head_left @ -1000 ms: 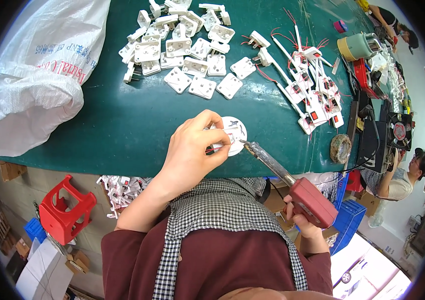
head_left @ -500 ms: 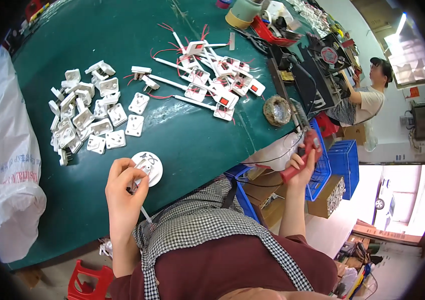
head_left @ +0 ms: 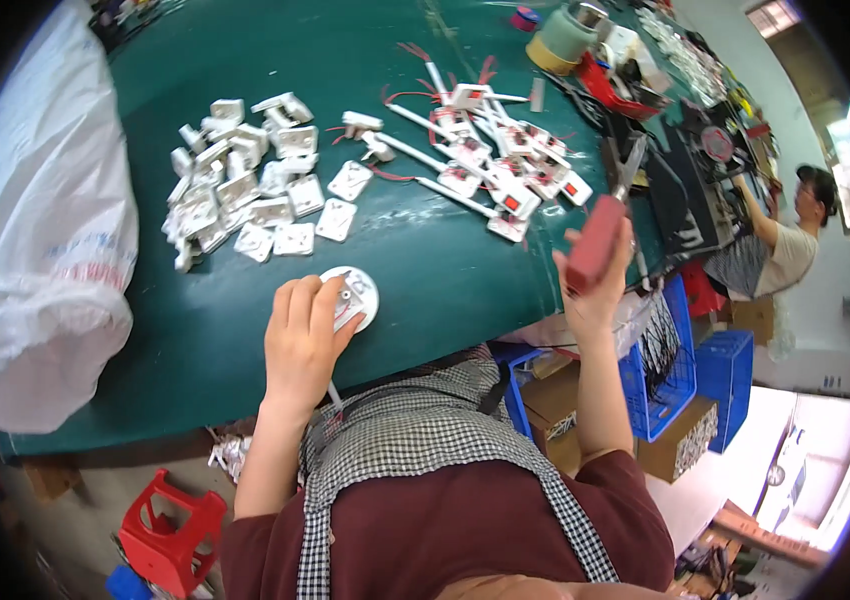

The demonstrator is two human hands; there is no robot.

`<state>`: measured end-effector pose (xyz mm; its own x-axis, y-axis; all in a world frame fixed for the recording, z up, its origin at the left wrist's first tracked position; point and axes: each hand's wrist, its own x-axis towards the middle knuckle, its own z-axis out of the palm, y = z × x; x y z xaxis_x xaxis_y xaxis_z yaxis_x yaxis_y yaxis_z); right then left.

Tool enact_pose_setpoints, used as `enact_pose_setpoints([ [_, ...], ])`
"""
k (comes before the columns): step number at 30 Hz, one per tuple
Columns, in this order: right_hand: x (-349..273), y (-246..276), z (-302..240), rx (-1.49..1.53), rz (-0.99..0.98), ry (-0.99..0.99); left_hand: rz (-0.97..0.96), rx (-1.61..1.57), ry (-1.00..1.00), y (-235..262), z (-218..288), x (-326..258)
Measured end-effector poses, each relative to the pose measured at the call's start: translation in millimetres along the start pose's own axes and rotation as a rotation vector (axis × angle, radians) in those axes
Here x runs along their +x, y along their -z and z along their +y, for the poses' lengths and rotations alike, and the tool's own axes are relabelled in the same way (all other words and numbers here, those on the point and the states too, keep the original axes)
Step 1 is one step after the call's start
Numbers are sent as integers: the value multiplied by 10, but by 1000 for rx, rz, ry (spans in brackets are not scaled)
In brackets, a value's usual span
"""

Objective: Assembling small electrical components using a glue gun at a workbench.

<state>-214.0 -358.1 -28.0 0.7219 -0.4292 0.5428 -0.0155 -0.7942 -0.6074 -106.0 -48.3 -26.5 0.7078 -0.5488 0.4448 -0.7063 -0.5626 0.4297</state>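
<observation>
My left hand (head_left: 303, 335) is closed over a small white plastic housing (head_left: 347, 298) on a round white disc (head_left: 369, 297) near the table's front edge. A thin white stem (head_left: 333, 396) sticks out below this hand, toward my apron. The fingers partly cover the housing. Raised over the table's right front, my right hand (head_left: 597, 285) grips a red-handled soldering iron (head_left: 597, 240), its metal end pointing up and away. Ahead of my left hand lies a heap of white plug housings (head_left: 235, 180). Right of it are white stemmed pieces with red switches and red wires (head_left: 490, 150).
A large white plastic bag (head_left: 50, 220) lies along the left edge of the green table (head_left: 425, 300). At the far right stand a pale green pot (head_left: 567, 38), a red tray (head_left: 617, 92) and black equipment (head_left: 690, 190). A person (head_left: 780, 230) works beyond. Blue crates (head_left: 720, 372) and a red stool (head_left: 173, 535) are below.
My right hand has brought the soldering iron up and over the table from its right side. My left fingers have settled lower over the housing. The whole view has shifted.
</observation>
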Motion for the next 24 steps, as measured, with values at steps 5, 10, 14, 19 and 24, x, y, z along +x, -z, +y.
enact_pose_setpoints([
  [5, 334, -351, 193, -321, -118, 124, 257, -286, 245, 525, -259, -403],
  [10, 411, -450, 188, -129, -142, -56, 149, -200, 566, 1196, -460, -1315],
  [14, 445, -487, 159, -75, -162, -22, -180, 124, 626, 1325, -426, -1569],
  [19, 354, -479, 171, 58, -25, 55, 93, -115, 557, 885, -571, -900],
  [24, 57, -289, 151, 356, 42, -25, 100, -51, 376, 135, -824, 71],
])
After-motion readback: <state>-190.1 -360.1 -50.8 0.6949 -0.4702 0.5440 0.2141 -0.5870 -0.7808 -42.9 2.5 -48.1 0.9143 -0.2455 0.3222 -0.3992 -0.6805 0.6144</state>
